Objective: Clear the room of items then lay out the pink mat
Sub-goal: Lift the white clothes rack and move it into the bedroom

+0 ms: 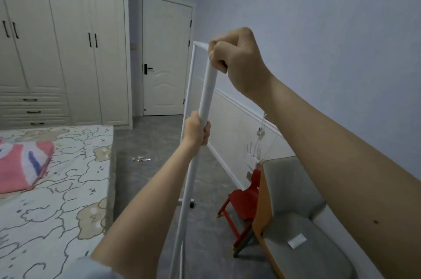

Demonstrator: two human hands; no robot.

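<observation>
Your right hand (237, 60) curls in a fist round the top corner of the tall white tubular metal rack frame (206, 96), and your left hand (197, 129) wraps its fingers round the same near upright lower down. Both hands grip the tube; neither is open.

**Risks.** The frame looks top-heavy and tall in your grip, and its castor foot (192, 204) sits on or just above the grey floor (159, 142); which of the two cannot be told. If the castor catches while you carry or roll the frame, the base may swing. The small red plastic chair (245, 203) lies just right of the frame's foot, with the orange panel (262, 210) and the grey cushioned seat (296, 221) beyond it; a swing to that side would likely strike them. The white cord with its small fittings (259, 132) hangs right of the frame near the wall and could snag. The scrap of litter (141, 159) lies on the floor left of the frame, where a castor could run over it.

**Appearance.** The frame is a slim, smooth white rectangle of round tube, bare of clothing, with a joint seam visible on the near upright between your hands. The far upright stands nearer the closed white door (165, 57). No pink mat can be identified with certainty; the pink patterned cloth (22, 164) on the bed, far left of the frame, may be bedding.
</observation>
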